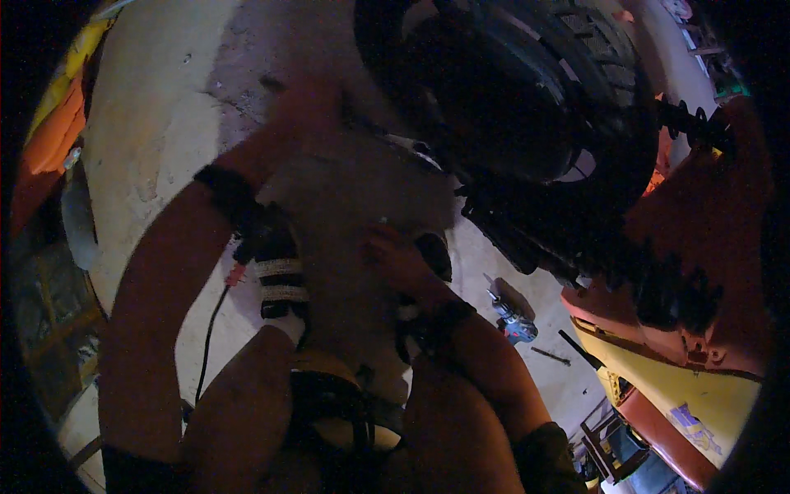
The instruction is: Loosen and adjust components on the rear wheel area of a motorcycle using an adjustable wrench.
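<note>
My left hand [304,111] reaches forward to the far edge of a dull brown, mat-like sheet [313,189], below the dark tire [609,66]; its fingers are too dark and blurred to make out. My right hand [395,255] lies over the middle of that sheet, between my knees, with its fingers apart and nothing visible in them. A dark, narrow piece [395,144] runs from near my left hand toward the wheel; I cannot tell what it is.
A blue and black drill [514,321] and a thin metal rod [550,356] lie on concrete at my right. An orange and yellow vehicle body [675,362] with dark coil springs [666,280] fills the right side. A black cord [210,337] runs by my left leg. Orange and yellow items [58,140] sit far left.
</note>
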The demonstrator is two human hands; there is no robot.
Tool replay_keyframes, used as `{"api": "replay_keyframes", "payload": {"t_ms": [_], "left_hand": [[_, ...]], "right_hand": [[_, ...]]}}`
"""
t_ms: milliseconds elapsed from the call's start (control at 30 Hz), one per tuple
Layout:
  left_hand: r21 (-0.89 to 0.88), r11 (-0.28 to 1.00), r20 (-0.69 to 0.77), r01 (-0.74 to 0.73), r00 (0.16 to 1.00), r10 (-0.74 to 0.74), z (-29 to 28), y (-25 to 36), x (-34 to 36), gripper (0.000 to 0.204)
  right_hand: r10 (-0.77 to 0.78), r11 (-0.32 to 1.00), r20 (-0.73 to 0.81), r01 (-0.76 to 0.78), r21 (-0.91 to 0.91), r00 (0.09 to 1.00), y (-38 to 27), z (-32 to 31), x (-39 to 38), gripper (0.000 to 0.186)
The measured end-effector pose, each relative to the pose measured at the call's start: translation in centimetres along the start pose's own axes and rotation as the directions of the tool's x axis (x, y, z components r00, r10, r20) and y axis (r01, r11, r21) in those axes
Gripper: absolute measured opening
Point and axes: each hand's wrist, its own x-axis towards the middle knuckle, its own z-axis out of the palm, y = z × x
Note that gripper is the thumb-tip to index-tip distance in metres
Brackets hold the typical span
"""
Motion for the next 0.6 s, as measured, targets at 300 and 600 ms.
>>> {"api": "replay_keyframes", "payload": {"t_ms": [300,600], "left_hand": [[-0.44,0.862,0.374,0.252,0.924,-0.079,2.6,4.6,-3.8,0.039],[-0.513,0.839,0.317,0.179,0.948,-0.008,3.2,4.8,-3.9,0.041]], "right_hand": [[0.113,0.937,0.063,-0.127,0.324,0.992,-0.8,-0.3,0.3,0.035],[0.012,1.0,0.011,-0.012,-0.016,1.0,0.0,-0.6,-0.2,0.035]]}}
